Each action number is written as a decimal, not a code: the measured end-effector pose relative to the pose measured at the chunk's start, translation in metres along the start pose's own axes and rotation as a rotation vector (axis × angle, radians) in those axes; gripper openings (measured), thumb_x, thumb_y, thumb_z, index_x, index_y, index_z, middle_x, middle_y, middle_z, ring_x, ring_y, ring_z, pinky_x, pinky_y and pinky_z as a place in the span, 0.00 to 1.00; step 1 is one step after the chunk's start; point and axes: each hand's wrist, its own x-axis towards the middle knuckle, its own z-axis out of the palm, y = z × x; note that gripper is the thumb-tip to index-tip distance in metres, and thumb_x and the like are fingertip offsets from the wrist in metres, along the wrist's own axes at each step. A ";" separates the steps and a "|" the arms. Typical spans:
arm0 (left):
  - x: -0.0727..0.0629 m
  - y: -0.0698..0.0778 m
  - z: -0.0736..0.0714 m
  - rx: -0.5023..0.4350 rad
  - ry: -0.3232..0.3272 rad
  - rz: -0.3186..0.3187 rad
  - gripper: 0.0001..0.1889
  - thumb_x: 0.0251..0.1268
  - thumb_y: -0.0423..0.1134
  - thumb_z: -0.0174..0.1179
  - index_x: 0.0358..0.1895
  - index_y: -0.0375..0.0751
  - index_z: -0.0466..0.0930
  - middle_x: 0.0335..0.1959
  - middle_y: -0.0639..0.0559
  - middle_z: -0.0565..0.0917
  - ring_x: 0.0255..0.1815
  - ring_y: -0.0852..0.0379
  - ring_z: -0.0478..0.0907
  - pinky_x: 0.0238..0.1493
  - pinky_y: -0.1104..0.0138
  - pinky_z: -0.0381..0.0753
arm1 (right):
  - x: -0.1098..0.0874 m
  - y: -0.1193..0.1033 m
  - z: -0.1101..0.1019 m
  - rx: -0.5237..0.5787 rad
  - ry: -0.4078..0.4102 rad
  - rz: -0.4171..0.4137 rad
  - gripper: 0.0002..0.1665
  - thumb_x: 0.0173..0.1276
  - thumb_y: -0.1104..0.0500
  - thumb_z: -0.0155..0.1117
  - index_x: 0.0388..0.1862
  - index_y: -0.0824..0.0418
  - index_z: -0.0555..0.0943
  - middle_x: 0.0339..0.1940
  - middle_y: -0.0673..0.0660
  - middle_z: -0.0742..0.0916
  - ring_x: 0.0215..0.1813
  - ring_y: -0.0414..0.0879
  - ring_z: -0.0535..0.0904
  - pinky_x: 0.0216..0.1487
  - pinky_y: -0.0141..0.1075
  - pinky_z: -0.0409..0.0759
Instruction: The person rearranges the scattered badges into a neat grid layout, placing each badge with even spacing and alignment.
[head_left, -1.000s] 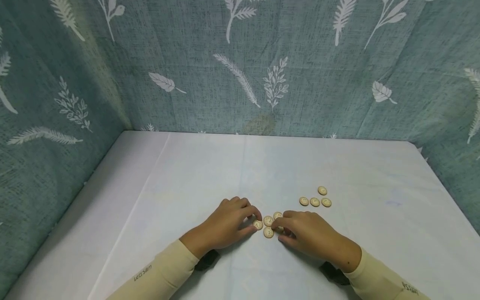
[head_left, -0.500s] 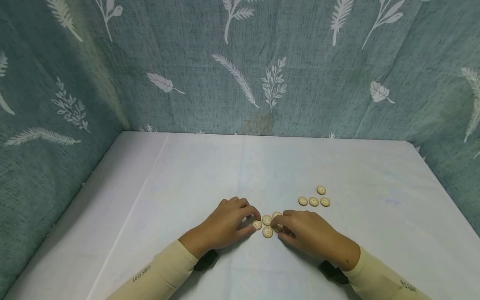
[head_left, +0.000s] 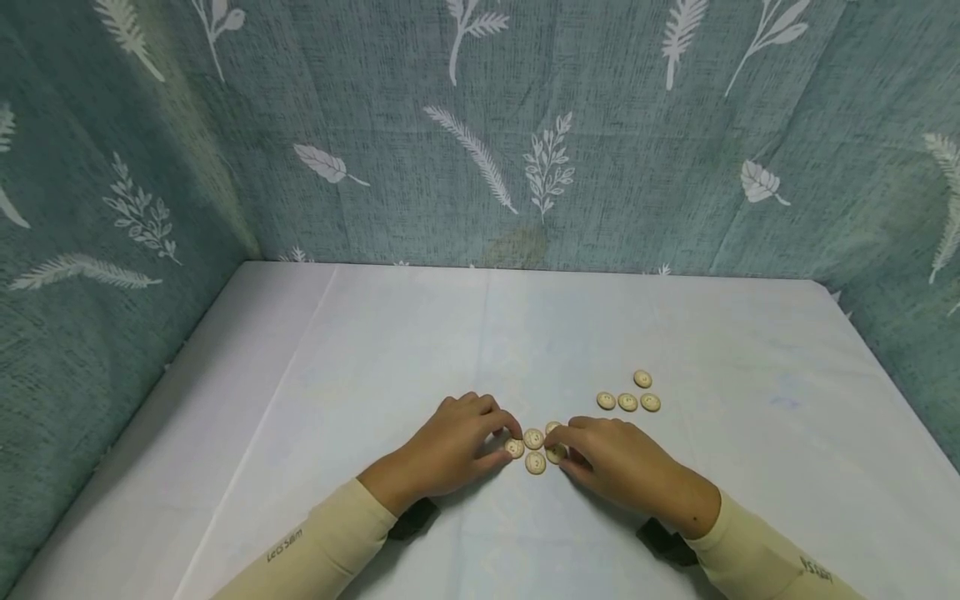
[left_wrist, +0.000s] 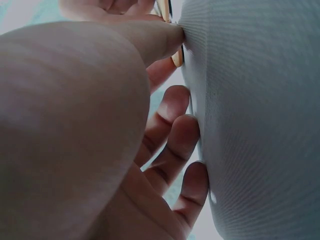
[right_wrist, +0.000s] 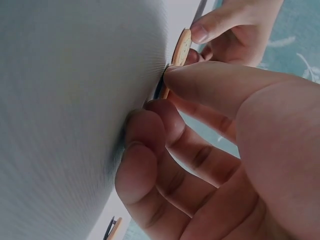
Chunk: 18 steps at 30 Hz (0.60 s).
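the right hand (head_left: 621, 468) has drawn its thumb in — thumb and index finger now pinch the right-hand button (head_left: 557, 455), low in a small cluster on the white tabletop (head_left: 375, 350), while the left hand (head_left: 463, 447) holds its left-hand button (head_left: 514, 449) between thumb and index finger just as before. the two middle buttons (head_left: 536, 462) lie between them, another peeks out behind the right index finger — with both side pieces gripped, the work seems to be at fine placing.

Five round tan buttons (head_left: 536, 462) clustered, flat; four matching buttons (head_left: 627, 402) apart at right, three in row, one behind.
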 end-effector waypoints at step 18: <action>0.000 -0.001 0.003 -0.010 0.021 0.004 0.11 0.68 0.51 0.64 0.51 0.61 0.83 0.43 0.62 0.80 0.44 0.62 0.72 0.46 0.62 0.69 | -0.001 0.001 -0.001 0.016 -0.012 0.018 0.10 0.63 0.63 0.71 0.42 0.53 0.85 0.25 0.42 0.79 0.26 0.31 0.68 0.28 0.27 0.70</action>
